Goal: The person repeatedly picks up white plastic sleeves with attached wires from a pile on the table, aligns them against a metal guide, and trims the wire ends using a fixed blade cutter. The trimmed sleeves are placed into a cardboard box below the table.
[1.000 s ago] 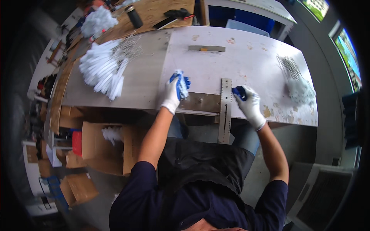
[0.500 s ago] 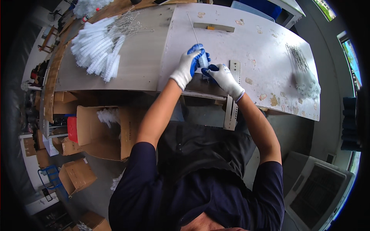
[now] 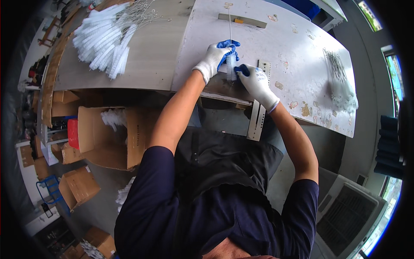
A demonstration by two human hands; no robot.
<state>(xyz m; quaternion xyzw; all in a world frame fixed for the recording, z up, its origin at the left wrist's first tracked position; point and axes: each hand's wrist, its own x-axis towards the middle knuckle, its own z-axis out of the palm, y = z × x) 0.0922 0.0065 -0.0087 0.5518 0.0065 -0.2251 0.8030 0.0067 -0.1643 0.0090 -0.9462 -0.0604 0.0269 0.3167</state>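
Knit-gloved left hand [image 3: 218, 56] gripping bristly cylindrical brush [image 3: 231, 68], perforated metal bar [image 3: 257, 121]

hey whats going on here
A gloved left hand holds a white bristle brush near the worktable's front edge, its wire handle pointing away from the person. The gloved right hand is close beside the bristles; whether it touches them isn't clear. More brushes lie in a fanned pile at left and a smaller bunch at right.
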